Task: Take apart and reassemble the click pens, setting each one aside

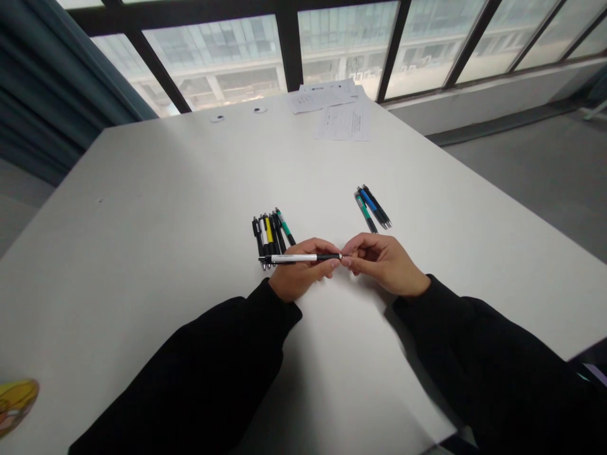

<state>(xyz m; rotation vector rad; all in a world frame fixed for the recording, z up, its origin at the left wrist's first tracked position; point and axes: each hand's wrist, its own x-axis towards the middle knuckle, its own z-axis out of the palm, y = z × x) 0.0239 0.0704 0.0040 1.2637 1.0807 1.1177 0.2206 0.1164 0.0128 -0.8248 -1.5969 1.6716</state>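
Note:
My left hand (308, 265) is closed on a white and black click pen (294, 258), holding it level above the table with the clicker to the left. At the pen's front end, my right hand (386, 262) pinches a thin dark piece (348, 255) between thumb and fingertips; most of it is hidden. Just behind my left hand lies a row of several pens, among them a yellow pen (269, 230) and a green and black pen (285, 226). Past my right hand rests a smaller group with a green pen (365, 212) and a blue pen (372, 205).
The white table (165, 208) spreads out all around. Printed papers (341, 120) lie at its far edge, near two small white round pieces (217, 119). A yellow object (18, 401) shows at the lower left. Windows and a dark curtain (61, 82) stand beyond.

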